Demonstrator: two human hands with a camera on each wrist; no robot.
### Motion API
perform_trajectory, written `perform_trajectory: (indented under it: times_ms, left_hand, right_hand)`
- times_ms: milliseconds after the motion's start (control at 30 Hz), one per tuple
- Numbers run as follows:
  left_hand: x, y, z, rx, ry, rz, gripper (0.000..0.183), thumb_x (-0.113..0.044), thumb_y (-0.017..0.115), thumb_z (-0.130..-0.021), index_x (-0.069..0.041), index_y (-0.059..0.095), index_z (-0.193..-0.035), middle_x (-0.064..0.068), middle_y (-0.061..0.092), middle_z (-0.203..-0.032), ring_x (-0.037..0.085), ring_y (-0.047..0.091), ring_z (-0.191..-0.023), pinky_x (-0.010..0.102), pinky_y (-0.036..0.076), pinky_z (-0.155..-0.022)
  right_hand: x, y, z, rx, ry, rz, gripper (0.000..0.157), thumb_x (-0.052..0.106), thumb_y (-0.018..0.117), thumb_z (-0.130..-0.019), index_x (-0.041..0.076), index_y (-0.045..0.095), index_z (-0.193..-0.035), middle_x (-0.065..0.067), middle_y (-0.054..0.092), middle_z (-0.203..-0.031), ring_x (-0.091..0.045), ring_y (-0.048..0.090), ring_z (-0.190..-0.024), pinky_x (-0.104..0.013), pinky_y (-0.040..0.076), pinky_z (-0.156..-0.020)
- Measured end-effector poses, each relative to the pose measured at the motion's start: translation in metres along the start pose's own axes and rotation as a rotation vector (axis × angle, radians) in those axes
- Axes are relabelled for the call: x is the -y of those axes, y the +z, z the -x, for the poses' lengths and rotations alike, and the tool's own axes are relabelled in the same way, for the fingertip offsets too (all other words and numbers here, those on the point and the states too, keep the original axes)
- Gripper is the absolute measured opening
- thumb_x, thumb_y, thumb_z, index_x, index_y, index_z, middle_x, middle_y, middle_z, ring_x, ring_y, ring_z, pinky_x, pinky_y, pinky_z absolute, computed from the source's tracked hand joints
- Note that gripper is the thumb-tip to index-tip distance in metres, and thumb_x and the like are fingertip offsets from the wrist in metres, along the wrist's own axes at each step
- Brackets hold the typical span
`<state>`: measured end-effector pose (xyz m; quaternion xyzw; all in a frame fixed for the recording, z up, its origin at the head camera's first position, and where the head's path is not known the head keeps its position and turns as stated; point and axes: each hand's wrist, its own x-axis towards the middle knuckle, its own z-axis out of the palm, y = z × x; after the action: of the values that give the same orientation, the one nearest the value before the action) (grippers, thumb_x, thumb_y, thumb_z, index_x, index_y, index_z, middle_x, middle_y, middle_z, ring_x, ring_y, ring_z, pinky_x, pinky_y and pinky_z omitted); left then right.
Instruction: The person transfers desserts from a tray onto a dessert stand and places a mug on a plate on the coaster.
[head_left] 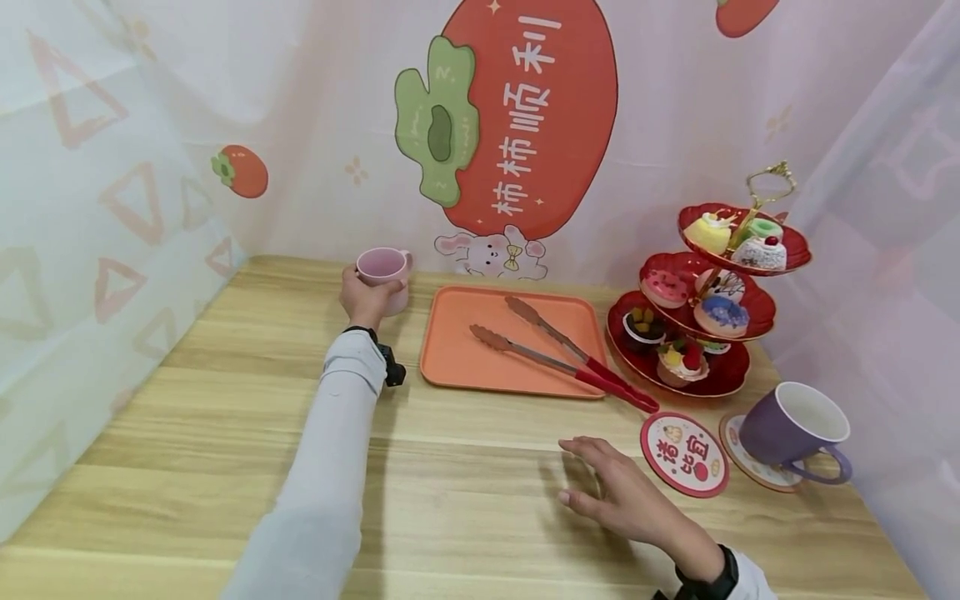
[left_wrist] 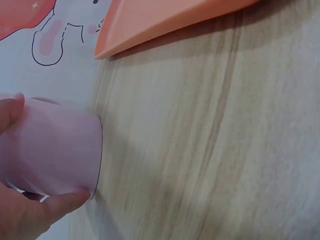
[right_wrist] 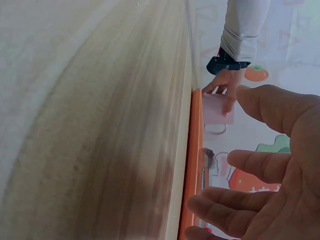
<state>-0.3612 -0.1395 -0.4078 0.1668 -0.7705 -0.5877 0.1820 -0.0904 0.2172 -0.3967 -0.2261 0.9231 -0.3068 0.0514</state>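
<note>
At the back left of the table, my left hand point(head_left: 366, 298) grips a pink mug point(head_left: 395, 302) around its side. The mug is upright, with its handle turned away to the right. In the left wrist view, the thumb and fingers lie on either side of the mug point(left_wrist: 55, 145), close to the tabletop. My right hand point(head_left: 618, 492) hovers over the front right of the wooden table point(head_left: 465, 500), fingers spread and relaxed, holding nothing. The round red-rimmed coaster point(head_left: 684, 455) is the thing nearest to it.
An orange tray point(head_left: 457, 367) carries red-handled tongs point(head_left: 551, 362), whose handles overhang its right corner. Behind on the right stands a red three-tier stand point(head_left: 738, 379) with several cakes. A purple mug point(head_left: 776, 429) sits on another coaster point(head_left: 783, 482) near the right curtain.
</note>
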Motion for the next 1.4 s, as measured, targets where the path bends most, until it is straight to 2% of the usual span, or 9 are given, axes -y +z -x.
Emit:
perform_trajectory:
  times_ms: [367,533,733,933,1133,1400]
  left_hand:
    - [0.003,-0.005,0.002,0.019,0.028,0.028,0.08,-0.014,0.082,-0.067,-0.004,0.039,-0.134,0.012,0.047,-0.131,0.023,0.044,-0.119,0.032,0.035,-0.097]
    - [0.002,-0.007,0.004,0.038,0.062,0.019,0.08,-0.016,0.082,-0.068,-0.004,0.039,-0.134,0.012,0.048,-0.129,0.023,0.045,-0.118,0.032,0.037,-0.095]
    - [0.001,-0.013,0.007,0.088,0.129,0.02,0.077,-0.018,0.082,-0.069,-0.002,0.04,-0.132,0.015,0.048,-0.129,0.024,0.046,-0.118,0.033,0.036,-0.096]
    - [-0.011,-0.026,0.014,0.154,0.176,0.02,0.081,-0.023,0.081,-0.07,-0.002,0.037,-0.135,0.015,0.046,-0.13,0.026,0.044,-0.118,0.036,0.037,-0.095]
    - [-0.018,-0.039,0.02,0.208,0.193,0.004,0.082,-0.026,0.081,-0.07,-0.002,0.038,-0.135,0.015,0.046,-0.128,0.027,0.046,-0.115,0.039,0.039,-0.093]
    - [-0.017,-0.049,0.035,0.272,0.172,-0.014,0.082,-0.03,0.082,-0.069,-0.005,0.039,-0.134,0.014,0.047,-0.129,0.028,0.046,-0.115,0.04,0.04,-0.093]
  right_hand:
    - [-0.003,0.002,-0.001,0.0,0.004,0.002,0.057,0.036,0.068,-0.084,0.004,0.052,-0.129,-0.015,0.051,-0.126,-0.033,0.048,-0.115,-0.053,0.039,-0.089]
    - [-0.003,0.002,0.0,0.0,0.026,-0.001,0.057,0.033,0.069,-0.083,0.005,0.052,-0.129,-0.015,0.051,-0.126,-0.032,0.049,-0.115,-0.052,0.039,-0.089]
    - [-0.005,0.002,0.004,-0.022,0.02,0.014,0.056,0.033,0.07,-0.083,0.005,0.053,-0.128,-0.013,0.052,-0.125,-0.03,0.05,-0.114,-0.051,0.041,-0.088]
    - [-0.006,0.0,0.007,-0.039,0.008,0.03,0.056,0.032,0.07,-0.083,0.004,0.052,-0.128,-0.012,0.053,-0.125,-0.029,0.051,-0.112,-0.049,0.042,-0.086]
    - [-0.006,-0.001,0.006,-0.04,0.007,0.017,0.056,0.03,0.07,-0.083,0.004,0.052,-0.129,-0.011,0.053,-0.125,-0.029,0.051,-0.113,-0.05,0.042,-0.087]
    - [-0.005,0.0,0.006,-0.041,0.024,0.012,0.056,0.032,0.07,-0.082,0.005,0.052,-0.129,-0.009,0.053,-0.124,-0.027,0.05,-0.113,-0.05,0.042,-0.086]
